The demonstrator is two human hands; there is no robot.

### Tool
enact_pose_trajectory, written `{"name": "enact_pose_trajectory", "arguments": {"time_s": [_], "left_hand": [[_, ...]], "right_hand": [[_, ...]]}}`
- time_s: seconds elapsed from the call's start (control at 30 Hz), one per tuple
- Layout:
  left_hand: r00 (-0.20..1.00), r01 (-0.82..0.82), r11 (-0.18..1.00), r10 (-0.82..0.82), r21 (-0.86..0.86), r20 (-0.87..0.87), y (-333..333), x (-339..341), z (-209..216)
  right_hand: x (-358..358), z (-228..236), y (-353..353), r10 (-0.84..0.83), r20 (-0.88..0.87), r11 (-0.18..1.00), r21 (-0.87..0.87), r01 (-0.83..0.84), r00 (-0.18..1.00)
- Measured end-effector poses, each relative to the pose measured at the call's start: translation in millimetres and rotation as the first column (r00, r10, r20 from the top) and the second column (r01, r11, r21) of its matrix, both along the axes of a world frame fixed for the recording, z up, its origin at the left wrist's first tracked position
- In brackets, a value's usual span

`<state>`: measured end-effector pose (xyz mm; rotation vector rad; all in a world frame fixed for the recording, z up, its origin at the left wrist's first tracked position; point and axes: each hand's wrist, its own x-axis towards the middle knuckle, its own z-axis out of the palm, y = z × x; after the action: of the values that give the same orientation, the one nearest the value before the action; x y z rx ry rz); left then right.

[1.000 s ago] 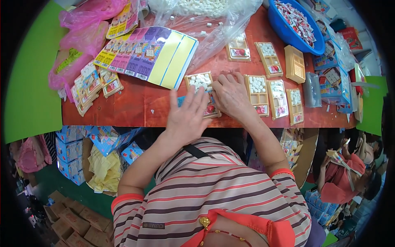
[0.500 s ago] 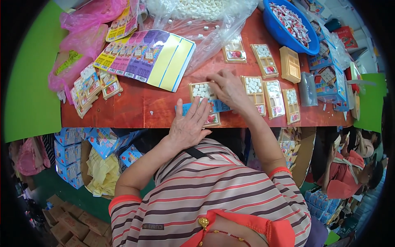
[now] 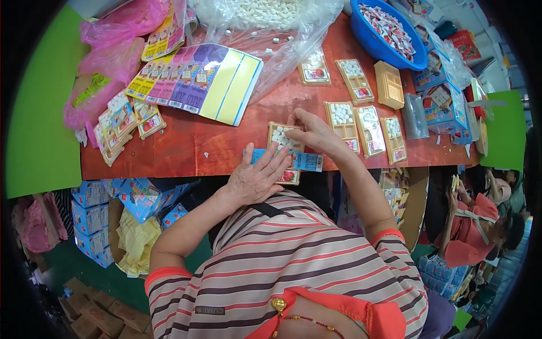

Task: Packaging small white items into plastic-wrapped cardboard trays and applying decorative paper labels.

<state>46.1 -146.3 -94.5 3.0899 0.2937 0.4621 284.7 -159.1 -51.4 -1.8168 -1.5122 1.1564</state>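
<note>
Item: small tray, a shallow tan piece with square pockets holding white tablets. It lies flat at the near edge of the red desk, partly on a blue printed card, directly before me.

Hands: my left hand lies flat, fingers spread, pressing the near end of the tray and the card. My right hand rests at the tray's far right corner, fingertips curled and pinched close at the pockets; whether a tablet sits between them I cannot tell.

Handling, as I judge it: light, thin, somewhat flexible plastic, likely to slide on the smooth desk, so it wants holding down. Loose tablets would spill if it tipped; best taken by the long edges and kept level.

Nearby: more filled trays to the right, a clear bag of white tablets at the far side, a blue bowl of small packets, stacked colour sheets.
</note>
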Motion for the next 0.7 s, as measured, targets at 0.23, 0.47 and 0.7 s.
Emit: {"name": "enact_pose_trajectory", "arguments": {"time_s": [0.23,0.47,0.7], "left_hand": [[0.998,0.006,0.993,0.001,-0.119,0.06,-5.4,-3.6,6.3],[0.875,-0.359,0.916,0.397,-0.179,0.276,-12.9,-12.4,35.6],[0.834,-0.321,0.723,0.522,-0.611,0.18,7.2,1.9,38.8]], "right_hand": [[-3.2,-5.5,-7.0,-0.117,-0.519,0.993,-0.06,0.101,0.847],[-12.1,3.5,-13.1,-0.212,-0.693,0.969,-0.057,0.24,0.689],[-20.4,-0.3,-6.7,-0.137,-0.741,0.961,0.063,0.271,0.657]]}}
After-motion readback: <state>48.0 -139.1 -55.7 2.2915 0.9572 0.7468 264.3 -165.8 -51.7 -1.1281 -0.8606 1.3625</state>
